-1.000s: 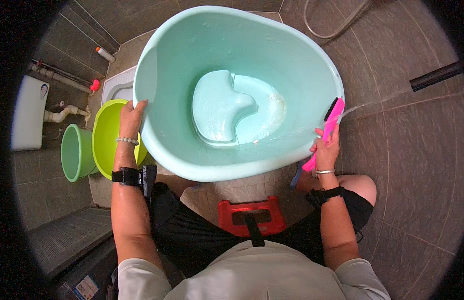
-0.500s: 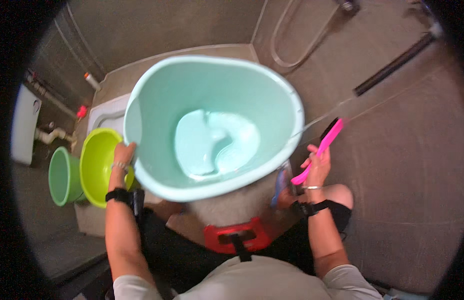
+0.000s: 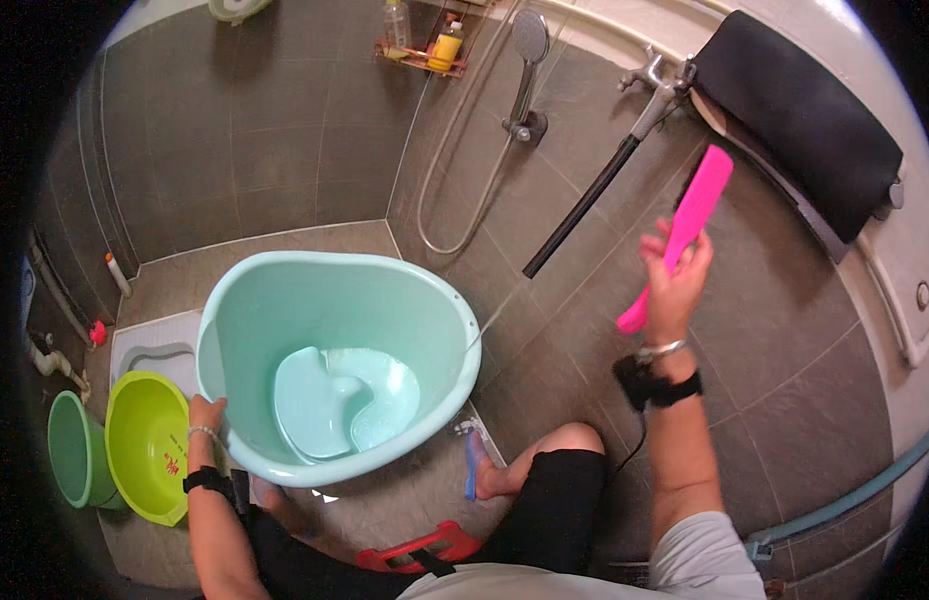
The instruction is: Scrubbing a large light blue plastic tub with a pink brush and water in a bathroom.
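Head view: the left hand [image 3: 205, 412] clamps the near rim of the pale turquoise baby bathtub [image 3: 335, 365], which sits on the tiled floor [image 3: 545, 330] tipped up toward the person, its moulded seat facing up. The right hand [image 3: 673, 282] is raised well clear of the tub, its grip closed round a pink scrubbing brush [image 3: 685, 232], bristle end up. Beside the tub's left stand a lime basin [image 3: 145, 458] and a green bucket [image 3: 73, 450].

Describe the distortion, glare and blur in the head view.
Head view: fisheye bends the wall tile lines and leaves black corners; soft glare on the turquoise baby tub's rim; right hand and pink brush are fairly sharp; left hand is clear.
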### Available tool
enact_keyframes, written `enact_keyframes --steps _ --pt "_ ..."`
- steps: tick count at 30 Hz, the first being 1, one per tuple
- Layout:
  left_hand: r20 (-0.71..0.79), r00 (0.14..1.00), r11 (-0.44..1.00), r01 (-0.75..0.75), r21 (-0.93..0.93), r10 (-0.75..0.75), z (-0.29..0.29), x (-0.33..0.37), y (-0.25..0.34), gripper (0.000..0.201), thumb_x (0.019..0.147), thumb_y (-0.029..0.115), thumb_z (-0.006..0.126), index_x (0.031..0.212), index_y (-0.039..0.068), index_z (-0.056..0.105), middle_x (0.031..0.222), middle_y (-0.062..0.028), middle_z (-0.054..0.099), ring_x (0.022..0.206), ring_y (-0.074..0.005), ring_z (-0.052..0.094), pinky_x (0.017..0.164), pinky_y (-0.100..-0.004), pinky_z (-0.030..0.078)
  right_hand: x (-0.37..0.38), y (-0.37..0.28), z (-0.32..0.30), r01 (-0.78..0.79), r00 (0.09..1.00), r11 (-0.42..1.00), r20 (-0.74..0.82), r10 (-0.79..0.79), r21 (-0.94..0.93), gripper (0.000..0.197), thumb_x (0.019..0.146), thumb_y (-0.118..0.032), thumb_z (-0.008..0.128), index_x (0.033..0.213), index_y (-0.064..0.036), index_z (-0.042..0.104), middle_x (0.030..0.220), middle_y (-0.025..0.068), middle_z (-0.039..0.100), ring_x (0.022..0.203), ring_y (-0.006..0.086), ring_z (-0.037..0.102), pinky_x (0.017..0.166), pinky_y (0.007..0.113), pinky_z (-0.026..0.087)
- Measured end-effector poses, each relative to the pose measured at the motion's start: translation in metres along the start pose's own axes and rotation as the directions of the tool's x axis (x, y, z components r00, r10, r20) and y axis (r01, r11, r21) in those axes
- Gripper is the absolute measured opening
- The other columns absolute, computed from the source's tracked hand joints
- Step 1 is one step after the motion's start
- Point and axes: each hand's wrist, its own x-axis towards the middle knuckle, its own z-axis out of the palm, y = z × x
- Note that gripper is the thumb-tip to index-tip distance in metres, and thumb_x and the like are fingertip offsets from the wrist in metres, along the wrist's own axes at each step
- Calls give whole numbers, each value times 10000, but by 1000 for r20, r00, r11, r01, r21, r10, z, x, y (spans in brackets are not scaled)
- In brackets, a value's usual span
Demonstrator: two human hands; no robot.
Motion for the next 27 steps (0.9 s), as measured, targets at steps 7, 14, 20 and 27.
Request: enact_keyframes --steps 7,14,20,27 --pt "-10 1000 997 8 78 -7 10 7 -6 481 607 281 646 833 -125 521 821 -295 559 790 -379 567 690 -390 460 142 -49 9 429 903 785 178 -392 -447 481 656 -67 499 1108 1 347 959 152 553 903 239 544 805 312 403" --pt "50 998 997 33 74 -37 3 1 12 496 600 313 642 820 -119 538 806 -287 566 789 -374 571 683 -387 463 200 -48 46 684 728 427 515 -452 -592 451 696 -88 485 1123 -23 355 1029 206 512 956 362 491 829 381 392" --pt "60 998 994 8 109 -15 -6 -8 24 473 613 311 624 788 -122 557 776 -286 568 758 -378 575 672 -388 467 195 -28 43 750 609 162 572 -550 -642 500 680 -42 471 1160 -34 332 1137 196 423 1057 342 415 868 391 370" --pt "39 999 981 -16 191 9 -5 -6 22 465 622 310 611 786 -123 564 774 -296 560 761 -389 568 680 -394 463 190 -34 55 610 753 376 362 -550 -698 515 684 -101 459 1169 -3 318 1117 228 426 999 381 449 860 395 372"
